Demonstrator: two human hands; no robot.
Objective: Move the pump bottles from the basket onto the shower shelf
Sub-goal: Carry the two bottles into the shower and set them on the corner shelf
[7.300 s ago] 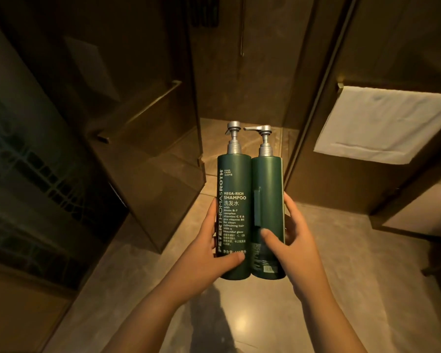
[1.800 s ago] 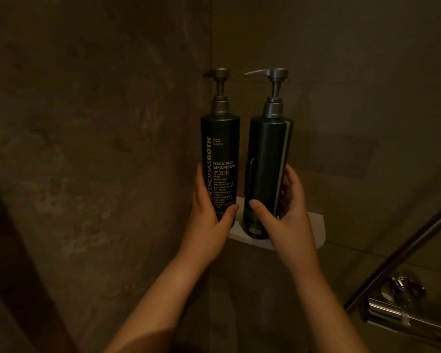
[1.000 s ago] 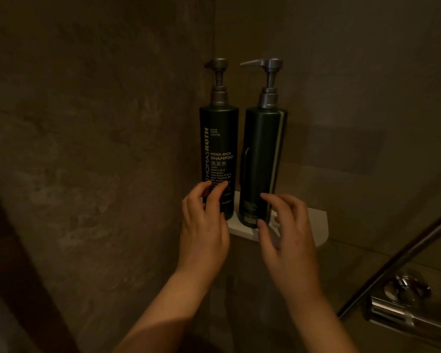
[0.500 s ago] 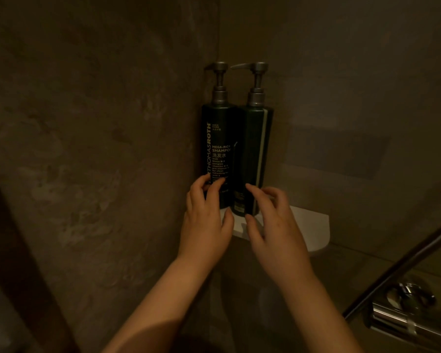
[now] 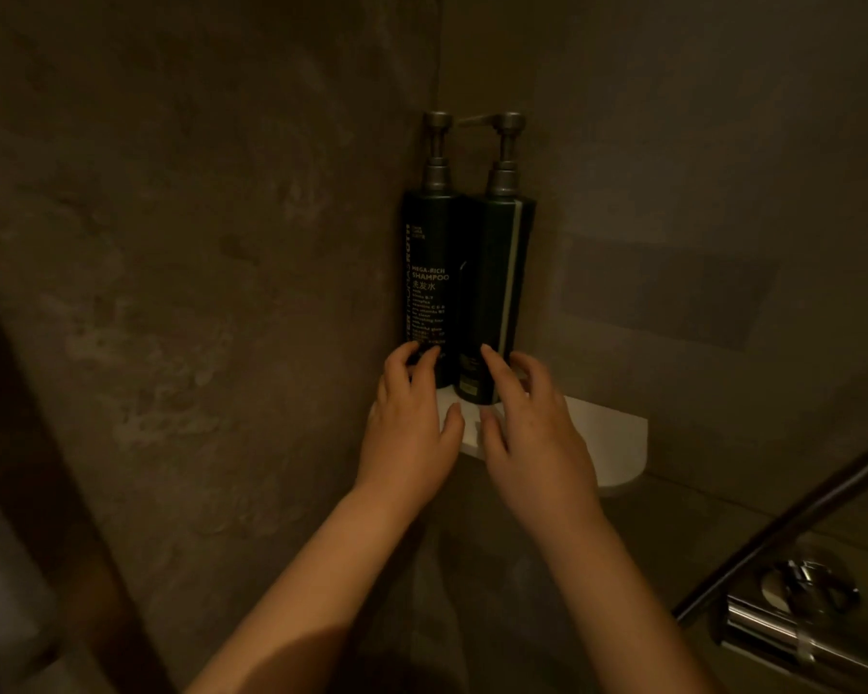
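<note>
Two dark green pump bottles stand upright, side by side, on the white corner shelf (image 5: 607, 443) in the shower corner. The left one, the shampoo bottle (image 5: 429, 273), carries pale lettering; the right bottle (image 5: 497, 293) has a pale vertical stripe. My left hand (image 5: 412, 423) rests its fingertips against the base of the shampoo bottle, fingers apart. The fingertips of my right hand (image 5: 532, 433) touch the base of the right bottle, also spread. Neither hand wraps around a bottle. The basket is out of view.
Dark stone walls meet in the corner behind the bottles. A chrome shower valve (image 5: 792, 618) and a slanted dark bar (image 5: 792, 523) sit at the lower right. The right part of the shelf is bare.
The bottles were carried in, set on the shelf and let go. Over the last second both were pushed left into the corner until they touch; my fingertips stay at their bases.
</note>
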